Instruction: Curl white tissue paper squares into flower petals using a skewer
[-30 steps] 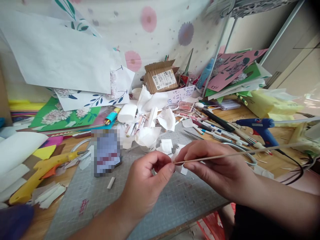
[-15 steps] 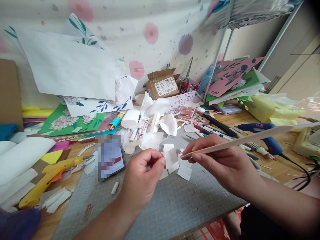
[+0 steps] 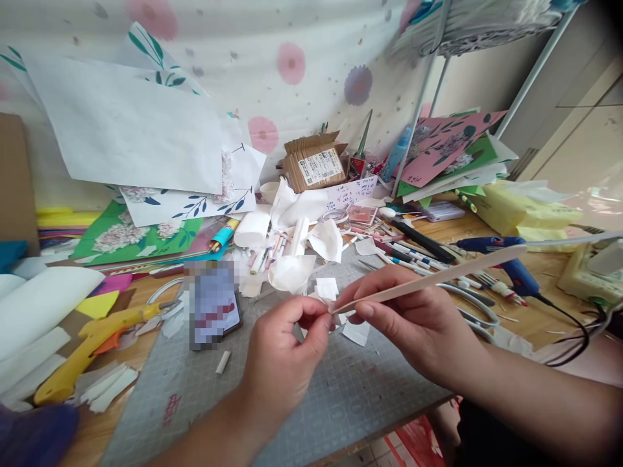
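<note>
My right hand [image 3: 413,318] pinches a long, flat, pale strip [image 3: 438,275] that narrows toward its left end and slants up to the right. My left hand [image 3: 292,344] is closed, thumb against forefinger, right at the narrow end of the strip. Whatever lies between those left fingertips is too small and covered to make out. Both hands hover over a grey cutting mat [image 3: 335,408]. Just beyond them lie small white paper pieces [image 3: 357,332], partly hidden by the fingers.
To the left are a phone [image 3: 214,311], a yellow glue gun [image 3: 87,350] and cut white strips [image 3: 111,386]. Markers, a blue glue gun [image 3: 520,272] and its cord lie on the right. Behind stand a cardboard box [image 3: 316,162] and flower-decorated sheets [image 3: 195,204].
My right hand has come left and brought the strip's narrow end to my left fingertips. My left hand has shifted slightly right. The view has turned a little.
</note>
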Demonstrator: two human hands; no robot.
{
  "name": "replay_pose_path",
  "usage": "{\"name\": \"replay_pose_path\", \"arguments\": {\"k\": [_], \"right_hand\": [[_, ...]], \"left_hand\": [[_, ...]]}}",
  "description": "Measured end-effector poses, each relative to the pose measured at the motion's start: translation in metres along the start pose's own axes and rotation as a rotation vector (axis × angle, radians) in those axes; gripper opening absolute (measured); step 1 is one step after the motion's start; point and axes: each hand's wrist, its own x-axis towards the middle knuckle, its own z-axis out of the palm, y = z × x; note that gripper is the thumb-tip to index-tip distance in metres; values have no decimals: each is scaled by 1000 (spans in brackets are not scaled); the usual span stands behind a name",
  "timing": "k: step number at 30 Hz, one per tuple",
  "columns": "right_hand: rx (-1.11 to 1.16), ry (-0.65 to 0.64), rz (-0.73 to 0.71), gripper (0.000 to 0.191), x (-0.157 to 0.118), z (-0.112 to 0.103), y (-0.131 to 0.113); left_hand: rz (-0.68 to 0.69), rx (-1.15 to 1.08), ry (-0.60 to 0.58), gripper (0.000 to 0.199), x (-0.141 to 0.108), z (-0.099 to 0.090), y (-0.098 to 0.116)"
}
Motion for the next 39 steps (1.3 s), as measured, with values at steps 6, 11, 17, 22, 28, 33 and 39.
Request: {"name": "replay_pose_path", "arguments": {"k": [6, 11, 17, 22, 28, 33, 39], "right_hand": [[72, 41, 48, 6, 2, -1, 3], [131, 67, 75, 7, 4, -3, 3], [12, 28, 28, 4, 2, -1, 1], [0, 1, 11, 4, 2, -1, 1], [61, 17, 30, 6, 3, -1, 2], [113, 34, 55, 6, 2, -1, 2], [200, 76, 100, 6, 3, -5, 4]], "left_hand": [[-79, -66, 26, 12, 5, -5, 2], [-90, -124, -17, 13, 5, -10, -2], [-64, -122, -121, 9, 2, -9, -1], [-103, -123, -103, 11, 4, -7, 1], [-107, -192, -109, 12, 3, -8, -2], [-110, -196, -102, 12, 4, -9, -4], [-135, -285, 0, 11, 8, -11, -12]]}}
